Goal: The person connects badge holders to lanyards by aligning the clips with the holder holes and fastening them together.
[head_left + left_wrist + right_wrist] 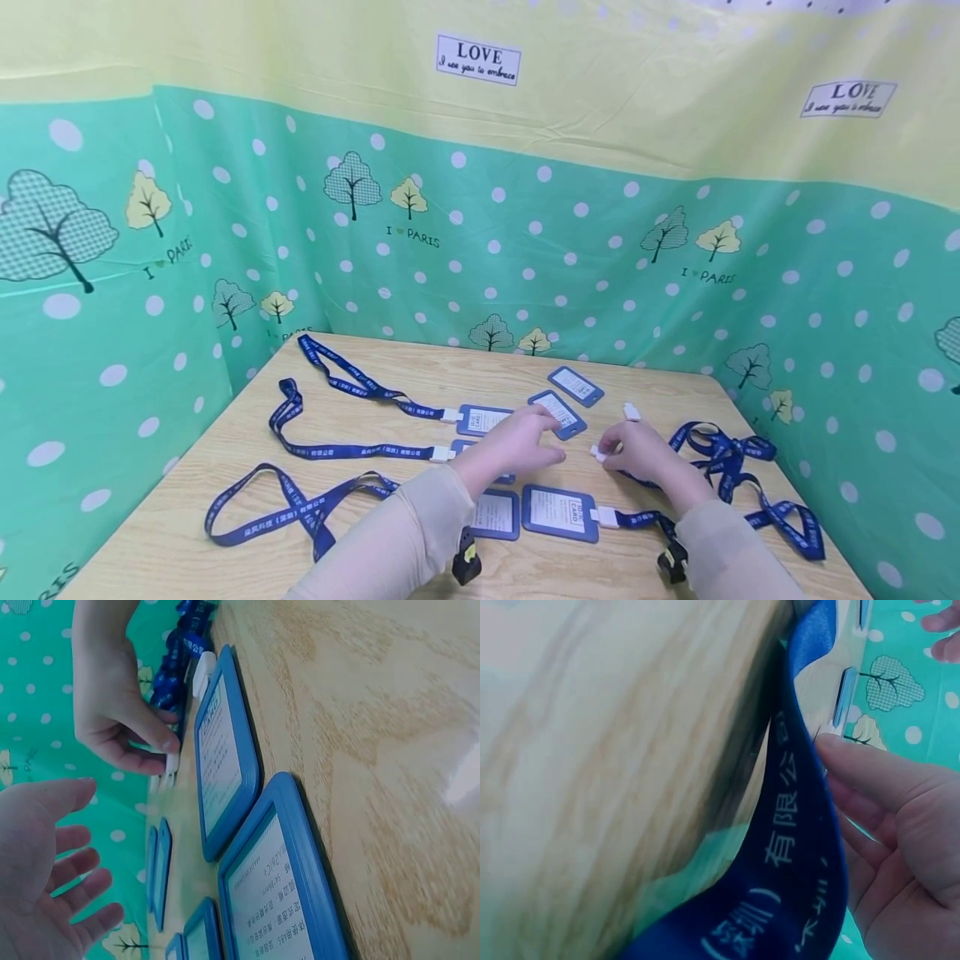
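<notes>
- While the right hand [645, 457] pinches a white lanyard clip [597, 452], go light
- left hand [513, 448] is spread; don't bump that ID card holder [557, 410] toward the table's [442, 358] far edge

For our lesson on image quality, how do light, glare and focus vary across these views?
Head view: fairly even light, no strong glare; left wrist: white glare on the table at frame right; right wrist: table grain blurred and pale, near lanyard lettering mostly readable.
</notes>
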{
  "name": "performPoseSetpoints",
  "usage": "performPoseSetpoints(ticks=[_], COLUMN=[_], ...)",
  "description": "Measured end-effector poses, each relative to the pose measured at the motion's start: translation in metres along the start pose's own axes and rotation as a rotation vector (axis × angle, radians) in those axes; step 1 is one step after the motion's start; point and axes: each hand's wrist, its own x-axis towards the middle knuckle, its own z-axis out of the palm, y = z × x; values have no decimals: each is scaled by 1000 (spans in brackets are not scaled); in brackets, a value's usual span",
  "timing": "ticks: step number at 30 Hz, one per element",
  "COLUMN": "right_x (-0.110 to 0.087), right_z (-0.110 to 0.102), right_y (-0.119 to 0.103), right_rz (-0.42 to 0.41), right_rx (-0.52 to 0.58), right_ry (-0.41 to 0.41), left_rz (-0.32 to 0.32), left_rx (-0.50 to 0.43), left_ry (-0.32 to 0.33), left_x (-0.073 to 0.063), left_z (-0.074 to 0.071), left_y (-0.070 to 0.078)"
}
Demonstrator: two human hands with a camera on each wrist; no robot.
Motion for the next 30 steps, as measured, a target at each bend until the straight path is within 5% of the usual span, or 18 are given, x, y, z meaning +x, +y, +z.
performPoseSetpoints(ticks=[30], right_x=[-27], right_z=[-4], right_y=[-6], right_rz=[6], right_rx=[14], right_ry=[-29], left_rz=[103], left_rx=[71], left_ry=[-103], left_x=[-20], left_z=[2], left_y=[11])
